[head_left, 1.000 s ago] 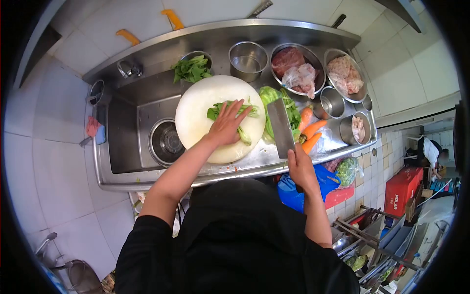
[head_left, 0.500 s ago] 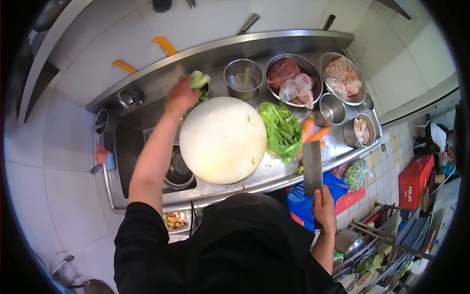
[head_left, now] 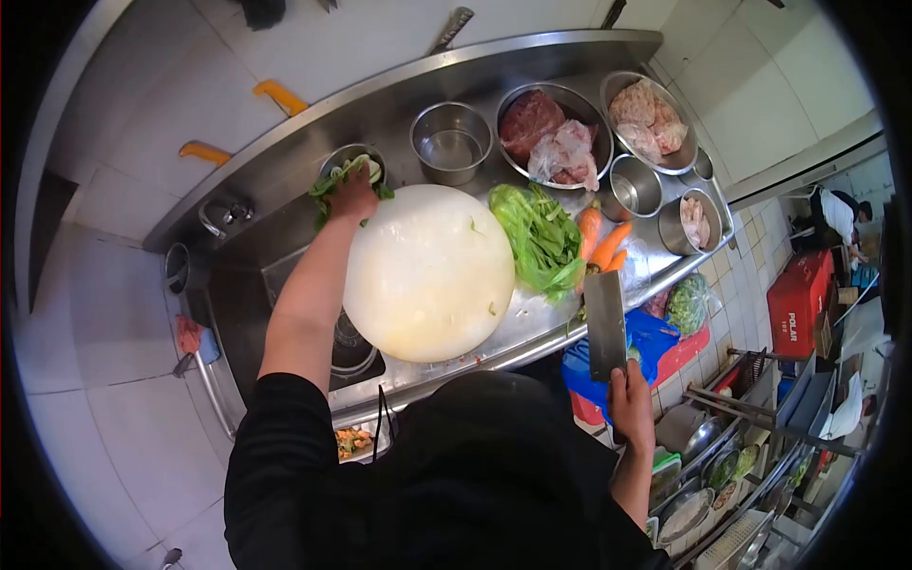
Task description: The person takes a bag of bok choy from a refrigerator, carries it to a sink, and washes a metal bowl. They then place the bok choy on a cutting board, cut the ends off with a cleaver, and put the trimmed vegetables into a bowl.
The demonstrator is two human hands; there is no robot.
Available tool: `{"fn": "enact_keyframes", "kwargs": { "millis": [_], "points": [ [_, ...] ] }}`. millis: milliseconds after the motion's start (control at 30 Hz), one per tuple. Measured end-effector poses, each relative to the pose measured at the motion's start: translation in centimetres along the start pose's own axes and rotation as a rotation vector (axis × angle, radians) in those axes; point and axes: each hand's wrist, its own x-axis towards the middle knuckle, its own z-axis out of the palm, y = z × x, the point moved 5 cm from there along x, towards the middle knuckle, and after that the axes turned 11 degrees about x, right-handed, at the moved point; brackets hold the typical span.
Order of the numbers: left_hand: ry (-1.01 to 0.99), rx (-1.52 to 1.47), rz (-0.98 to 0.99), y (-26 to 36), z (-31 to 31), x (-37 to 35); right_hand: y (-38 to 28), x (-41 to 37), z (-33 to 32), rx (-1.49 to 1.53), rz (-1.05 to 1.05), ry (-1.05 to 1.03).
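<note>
My left hand (head_left: pixel 353 198) reaches to a steel pot (head_left: pixel 353 152) at the back left of the counter. Its fingers are closed around leafy greens (head_left: pixel 329 188) that hang over the pot's rim, though the fingertips are partly hidden among the leaves. Pale green vegetable pieces (head_left: pixel 370 172) lie beside the fingers. In front stands a large round white cutting board (head_left: pixel 427 275) with a few green scraps. At the right, away from the board, my right hand (head_left: pixel 631 404) grips a cleaver (head_left: pixel 606 328) by its handle, the broad blade pointing away from me.
Right of the board lie bagged greens (head_left: pixel 541 237) and carrots (head_left: pixel 608 245). Behind them stand an open steel pot (head_left: pixel 451 142), a bowl of meat (head_left: pixel 532 123) and another meat bowl (head_left: pixel 649 119). A sink (head_left: pixel 237 304) is at left. Yellow-handled knives (head_left: pixel 281 97) hang behind the counter.
My left hand has lowered into the greens at the pot; the pale piece it held up now lies among the pot's contents. The view has shifted slightly; my right hand still holds the cleaver.
</note>
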Motion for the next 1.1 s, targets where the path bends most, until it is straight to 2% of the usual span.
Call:
{"fn": "enact_keyframes", "kwargs": {
  "millis": [33, 100, 167, 233, 300, 333, 400, 433, 467, 500, 533, 567, 600, 667, 700, 800, 867, 933, 1100],
  "points": [
    [-0.019, 0.020, 0.016, -0.4, 0.2, 0.7, 0.0, 0.2, 0.1, -0.003, 0.005, 0.006],
    [-0.034, 0.044, 0.065, -0.1, -0.2, 1.0, -1.0, 0.2, 0.1, -0.078, -0.170, 0.041],
    [-0.059, 0.074, 0.034, 0.2, -4.1, -0.9, -1.8, 0.0, -0.6, -0.050, -0.095, 0.048],
    [-0.069, 0.102, 0.038, 1.1, -5.0, -1.9, -1.7, -0.2, -1.3, 0.001, -0.016, 0.023],
    [0.490, 0.150, 0.114, 2.3, -7.4, -3.4, -1.3, -0.2, -2.3, 0.018, -0.008, 0.057],
    [0.487, 0.155, 0.129, 4.0, -7.7, -4.1, -1.1, -0.2, -2.8, 0.026, -0.012, 0.071],
    [0.597, -0.456, 0.523, 10.4, -9.7, -8.2, -0.5, 0.2, -3.6, 0.014, -0.028, 0.083],
    [0.599, -0.535, 0.656, 14.6, -10.4, -12.0, -0.1, 0.6, -4.0, 0.022, -0.027, 0.084],
    [0.274, -0.734, 0.802, 18.5, -8.8, -13.5, 0.2, 1.0, -4.2, 0.030, -0.028, 0.084],
    [0.438, -0.497, 0.947, 21.8, -6.9, -15.4, 0.5, 1.3, -4.4, 0.036, -0.031, 0.084],
    [0.189, -0.471, 1.076, 24.7, -5.1, -16.6, 0.8, 1.7, -4.6, 0.047, -0.044, 0.086],
    [0.164, -0.360, 1.134, 27.1, -4.1, -17.6, 1.0, 1.9, -4.7, 0.060, -0.056, 0.087],
    [0.164, -0.347, 1.135, 28.2, -3.9, -17.5, 1.2, 2.0, -4.9, 0.072, -0.057, 0.089],
    [0.159, 0.211, 1.033, 30.0, -2.6, -16.7, 1.8, 2.1, -5.2, 0.099, -0.030, 0.079],
    [0.282, 0.236, 1.052, 30.0, -2.5, -16.0, 2.4, 2.0, -5.5, 0.114, -0.026, 0.083],
    [0.318, 0.389, 0.980, 29.7, -2.8, -13.6, 4.2, 1.7, -5.7, 0.163, -0.021, 0.090],
    [0.291, 0.461, 0.980, 30.1, -3.8, -13.6, 5.4, 1.3, -6.0, 0.136, -0.022, 0.100],
    [0.150, 0.654, 0.836, 30.4, -4.3, -13.2, 6.2, 1.1, -6.3, 0.146, -0.013, 0.110],
    [0.276, 0.722, 0.716, 31.9, -0.2, -10.2, 7.1, 1.2, -7.5, 0.151, -0.015, 0.103]
  ]
}}
